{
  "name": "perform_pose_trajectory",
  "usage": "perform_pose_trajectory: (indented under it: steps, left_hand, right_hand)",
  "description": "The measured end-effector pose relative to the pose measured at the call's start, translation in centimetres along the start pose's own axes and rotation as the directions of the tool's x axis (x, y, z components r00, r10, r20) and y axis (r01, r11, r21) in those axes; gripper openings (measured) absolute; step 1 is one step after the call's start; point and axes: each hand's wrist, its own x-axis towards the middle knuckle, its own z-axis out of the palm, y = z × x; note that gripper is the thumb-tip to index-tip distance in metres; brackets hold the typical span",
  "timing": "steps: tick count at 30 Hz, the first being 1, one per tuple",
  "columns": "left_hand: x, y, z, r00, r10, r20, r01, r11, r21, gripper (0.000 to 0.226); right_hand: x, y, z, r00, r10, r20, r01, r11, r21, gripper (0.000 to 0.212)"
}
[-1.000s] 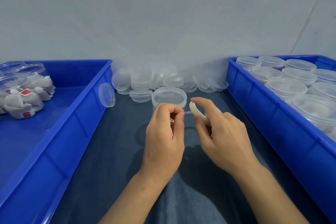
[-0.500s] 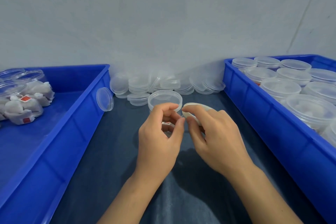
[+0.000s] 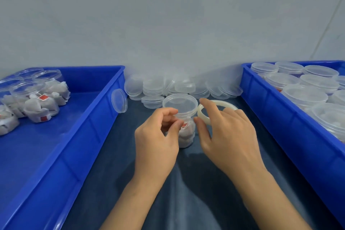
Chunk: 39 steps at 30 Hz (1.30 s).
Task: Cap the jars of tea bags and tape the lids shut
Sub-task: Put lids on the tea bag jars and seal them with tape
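A clear jar of tea bags stands on the dark cloth at the centre with a clear lid on top. My left hand is just left of it. Its thumb and curled fingers pinch a barely visible strip of clear tape against the jar's wall below the lid. My right hand is on the jar's right and holds a white tape roll between thumb and index finger. The rest of the roll lies low under the fingers.
A left blue bin holds uncapped jars of tea bags. A right blue bin is packed with lidded jars. Loose clear lids are heaped along the wall, and one lid leans on the left bin.
The hands drew together, then parted. The right hand has carried the roll to the right and lower, uncovering the jar. The left hand has stayed at the jar's left side.
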Motion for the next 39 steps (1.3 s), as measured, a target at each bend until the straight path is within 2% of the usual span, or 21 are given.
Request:
perform_pose_trajectory:
  steps: [6, 11, 25, 28, 30, 32, 34, 36, 39]
  left_hand:
    - [0.9, -0.2, -0.5, 1.000, -0.008, 0.001, 0.008, 0.995, 0.103, 0.038]
    - [1.5, -0.2, -0.9, 0.998, 0.070, 0.009, -0.070, 0.977, 0.202, 0.030]
    - [2.2, -0.7, -1.1, 0.995, 0.080, 0.064, -0.094, 0.964, 0.247, 0.023]
    - [2.5, -1.9, -1.2, 0.994, 0.088, 0.072, -0.103, 0.964, 0.244, 0.033]
    - [3.0, -3.1, -1.3, 0.992, -0.043, 0.121, 0.024, 0.988, 0.155, 0.059]
    - [3.5, -3.7, -1.2, 0.940, -0.203, 0.276, 0.221, 0.975, -0.035, 0.078]
    - [3.7, -4.4, -0.6, 0.905, -0.196, 0.378, 0.278, 0.944, -0.176, 0.065]
    - [3.4, -4.6, 0.2, 0.927, -0.178, 0.331, 0.259, 0.941, -0.219, 0.052]
    - [3.1, -4.7, 0.9, 0.966, -0.178, 0.190, 0.225, 0.938, -0.264, 0.057]
  right_hand:
    - [0.6, -0.6, 0.9, 0.997, -0.077, -0.030, 0.075, 0.995, -0.067, 0.038]
    - [0.7, -0.7, 1.2, 0.992, -0.112, -0.052, 0.106, 0.989, -0.100, 0.035]
    - [1.0, -1.5, 1.2, 0.994, -0.096, -0.054, 0.082, 0.973, -0.214, 0.026]
    - [1.0, -1.5, 1.1, 0.995, -0.092, -0.043, 0.080, 0.971, -0.224, 0.024]
    - [1.1, -1.5, 1.1, 0.996, -0.088, -0.031, 0.079, 0.970, -0.228, 0.024]
    - [1.2, -1.5, 0.9, 0.997, -0.081, -0.014, 0.076, 0.972, -0.223, 0.024]
    - [1.3, -1.6, 0.7, 0.997, -0.074, -0.008, 0.071, 0.978, -0.198, 0.025]
    - [1.2, -1.7, 0.4, 0.999, -0.040, 0.019, 0.042, 0.989, -0.141, 0.032]
    - [1.2, -1.0, -0.4, 0.985, 0.007, 0.175, -0.013, 0.999, 0.030, 0.053]
